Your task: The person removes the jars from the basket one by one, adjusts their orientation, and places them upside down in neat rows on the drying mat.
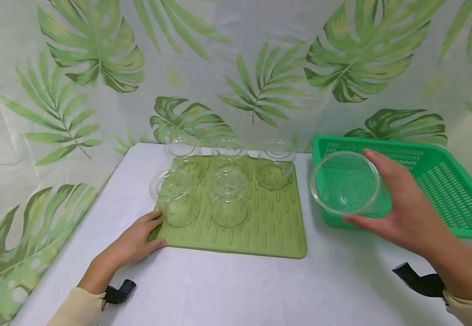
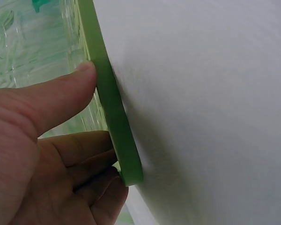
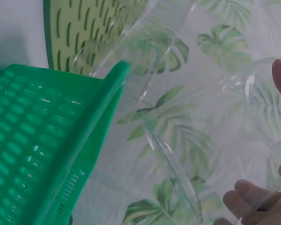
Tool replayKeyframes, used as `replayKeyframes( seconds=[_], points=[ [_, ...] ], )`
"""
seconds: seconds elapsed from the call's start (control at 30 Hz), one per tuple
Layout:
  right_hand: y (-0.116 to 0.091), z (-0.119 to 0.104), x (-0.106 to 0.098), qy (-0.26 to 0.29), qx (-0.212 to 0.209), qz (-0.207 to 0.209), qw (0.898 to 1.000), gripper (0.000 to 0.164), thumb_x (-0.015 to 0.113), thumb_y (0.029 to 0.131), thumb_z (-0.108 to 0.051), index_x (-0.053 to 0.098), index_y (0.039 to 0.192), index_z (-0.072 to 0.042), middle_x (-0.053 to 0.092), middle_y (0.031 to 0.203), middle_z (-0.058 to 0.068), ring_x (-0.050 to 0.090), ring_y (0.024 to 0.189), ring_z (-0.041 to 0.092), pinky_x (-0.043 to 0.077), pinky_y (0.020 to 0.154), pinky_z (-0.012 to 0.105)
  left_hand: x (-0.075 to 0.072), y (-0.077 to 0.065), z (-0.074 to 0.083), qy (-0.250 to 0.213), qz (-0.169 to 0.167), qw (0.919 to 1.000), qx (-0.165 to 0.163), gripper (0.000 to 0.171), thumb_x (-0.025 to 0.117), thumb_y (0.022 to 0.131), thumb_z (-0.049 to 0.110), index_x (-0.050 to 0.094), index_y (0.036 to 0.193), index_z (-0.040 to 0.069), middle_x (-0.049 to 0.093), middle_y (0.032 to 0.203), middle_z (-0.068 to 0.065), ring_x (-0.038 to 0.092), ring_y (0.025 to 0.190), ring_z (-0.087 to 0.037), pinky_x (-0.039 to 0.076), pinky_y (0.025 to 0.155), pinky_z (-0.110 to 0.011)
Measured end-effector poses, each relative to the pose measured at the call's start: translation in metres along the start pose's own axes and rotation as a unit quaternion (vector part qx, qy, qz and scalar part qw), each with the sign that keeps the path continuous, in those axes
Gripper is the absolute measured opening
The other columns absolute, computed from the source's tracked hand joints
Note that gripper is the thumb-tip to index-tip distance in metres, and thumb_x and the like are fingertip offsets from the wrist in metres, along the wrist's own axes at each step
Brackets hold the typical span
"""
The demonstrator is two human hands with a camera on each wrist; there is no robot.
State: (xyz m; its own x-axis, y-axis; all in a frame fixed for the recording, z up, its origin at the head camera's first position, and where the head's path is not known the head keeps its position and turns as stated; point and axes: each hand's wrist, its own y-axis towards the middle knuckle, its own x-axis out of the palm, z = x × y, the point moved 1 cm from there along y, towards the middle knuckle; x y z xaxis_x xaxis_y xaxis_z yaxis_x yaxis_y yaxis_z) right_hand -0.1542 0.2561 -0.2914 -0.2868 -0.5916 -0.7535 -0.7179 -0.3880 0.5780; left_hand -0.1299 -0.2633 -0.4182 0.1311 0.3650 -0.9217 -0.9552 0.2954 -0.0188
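Observation:
My right hand (image 1: 407,203) grips a clear cup (image 1: 345,183) between thumb and fingers, above the near left part of the green basket. One round end of this cup faces the head camera. In the right wrist view, fingertips (image 3: 253,199) show at the transparent wall. My left hand (image 1: 134,240) holds the near left corner of a light green drying mat (image 1: 276,240); its thumb lies at the front edge, its fingers at the left side. Several similar clear cups stand on the mat, among them a near left cup (image 1: 176,203) and a near middle cup (image 1: 228,203).
The green perforated basket (image 1: 455,190) stands at the right, beside the mat. A white cloth (image 1: 236,294) covers the table. Behind it hangs a leaf-patterned sheet (image 1: 203,68). Black wrist mounts sit on the left wrist (image 1: 119,292) and right wrist (image 1: 421,283).

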Motion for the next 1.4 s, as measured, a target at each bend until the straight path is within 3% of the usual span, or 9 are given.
replayKeyframes(
  seconds=[0.17, 0.27, 0.37, 0.7, 0.73, 0.8, 0.93, 1.03, 1.4],
  points=[
    [0.004, -0.005, 0.005, -0.001, -0.026, 0.013, 1.0, 0.109, 0.056, 0.074, -0.083, 0.041, 0.15, -0.006, 0.049, 0.143, 0.025, 0.04, 0.139, 0.028, 0.022, 0.118, 0.017, -0.001, -0.001, 0.001, 0.007, -0.001, 1.0, 0.002, 0.062, 0.073, 0.089, 0.02, 0.051, 0.134, -0.016, 0.044, 0.147, -0.031, 0.041, 0.137, -0.05, 0.038, 0.111, -0.059],
    [0.005, -0.009, 0.01, -0.004, -0.03, 0.003, 1.0, 0.108, 0.055, 0.075, -0.083, 0.042, 0.149, -0.006, 0.049, 0.143, 0.025, 0.041, 0.137, 0.035, 0.028, 0.12, 0.04, -0.002, -0.001, 0.001, 0.007, -0.002, 1.0, 0.004, 0.062, 0.072, 0.089, 0.02, 0.051, 0.134, -0.016, 0.044, 0.147, -0.032, 0.04, 0.137, -0.05, 0.038, 0.111, -0.06],
    [0.008, -0.013, 0.015, -0.014, -0.038, -0.016, 0.999, 0.106, 0.052, 0.075, -0.084, 0.043, 0.148, -0.007, 0.05, 0.141, 0.023, 0.042, 0.132, 0.042, 0.033, 0.11, 0.061, -0.001, -0.001, 0.001, 0.006, -0.004, 1.0, 0.004, 0.062, 0.072, 0.089, 0.02, 0.051, 0.134, -0.017, 0.044, 0.147, -0.032, 0.04, 0.137, -0.051, 0.038, 0.111, -0.06],
    [0.016, -0.03, 0.028, -0.064, -0.076, -0.045, 0.994, 0.103, 0.04, 0.079, -0.085, 0.046, 0.146, -0.008, 0.054, 0.137, 0.018, 0.047, 0.127, 0.042, 0.036, 0.096, 0.068, 0.0, -0.005, 0.002, -0.005, -0.005, 1.0, 0.001, 0.061, 0.072, 0.089, 0.017, 0.05, 0.133, -0.018, 0.044, 0.146, -0.033, 0.04, 0.136, -0.052, 0.038, 0.11, -0.061],
    [0.016, -0.031, 0.029, -0.067, -0.076, -0.047, 0.994, 0.102, 0.041, 0.079, -0.085, 0.045, 0.147, -0.008, 0.054, 0.137, 0.018, 0.048, 0.127, 0.042, 0.036, 0.096, 0.067, 0.0, -0.005, 0.002, -0.006, -0.005, 1.0, 0.001, 0.061, 0.072, 0.089, 0.017, 0.05, 0.133, -0.018, 0.044, 0.146, -0.033, 0.04, 0.136, -0.052, 0.038, 0.11, -0.061],
    [0.017, -0.033, 0.031, -0.071, -0.076, -0.046, 0.994, 0.104, 0.06, 0.075, -0.081, 0.044, 0.147, -0.008, 0.054, 0.138, 0.017, 0.048, 0.127, 0.042, 0.036, 0.097, 0.067, -0.001, -0.005, 0.002, -0.004, -0.005, 1.0, 0.003, 0.061, 0.072, 0.089, 0.017, 0.05, 0.133, -0.019, 0.044, 0.146, -0.034, 0.041, 0.136, -0.052, 0.038, 0.11, -0.061],
    [0.019, -0.04, 0.033, -0.082, -0.068, -0.039, 0.994, 0.113, 0.09, 0.056, -0.052, 0.042, 0.148, -0.007, 0.054, 0.139, 0.017, 0.048, 0.126, 0.041, 0.036, 0.097, 0.066, -0.003, -0.004, 0.002, 0.002, -0.001, 1.0, 0.008, 0.061, 0.072, 0.089, 0.017, 0.05, 0.133, -0.019, 0.044, 0.146, -0.034, 0.041, 0.136, -0.052, 0.038, 0.11, -0.061],
    [0.023, -0.044, 0.035, -0.087, -0.065, -0.032, 0.994, 0.115, 0.093, 0.05, -0.041, 0.042, 0.146, -0.006, 0.053, 0.139, 0.017, 0.048, 0.125, 0.041, 0.035, 0.097, 0.066, -0.004, -0.004, 0.001, 0.002, -0.001, 1.0, 0.008, 0.061, 0.071, 0.089, 0.017, 0.05, 0.133, -0.019, 0.043, 0.146, -0.034, 0.04, 0.136, -0.052, 0.037, 0.111, -0.061],
    [0.033, -0.049, 0.041, -0.09, -0.073, -0.023, 0.993, 0.107, 0.091, 0.054, -0.041, 0.045, 0.145, -0.007, 0.053, 0.139, 0.016, 0.046, 0.127, 0.041, 0.034, 0.098, 0.066, -0.005, -0.006, 0.0, -0.002, -0.001, 1.0, 0.008, 0.059, 0.071, 0.089, 0.017, 0.052, 0.133, -0.016, 0.045, 0.145, -0.033, 0.042, 0.135, -0.052, 0.038, 0.11, -0.061]
  ],
)
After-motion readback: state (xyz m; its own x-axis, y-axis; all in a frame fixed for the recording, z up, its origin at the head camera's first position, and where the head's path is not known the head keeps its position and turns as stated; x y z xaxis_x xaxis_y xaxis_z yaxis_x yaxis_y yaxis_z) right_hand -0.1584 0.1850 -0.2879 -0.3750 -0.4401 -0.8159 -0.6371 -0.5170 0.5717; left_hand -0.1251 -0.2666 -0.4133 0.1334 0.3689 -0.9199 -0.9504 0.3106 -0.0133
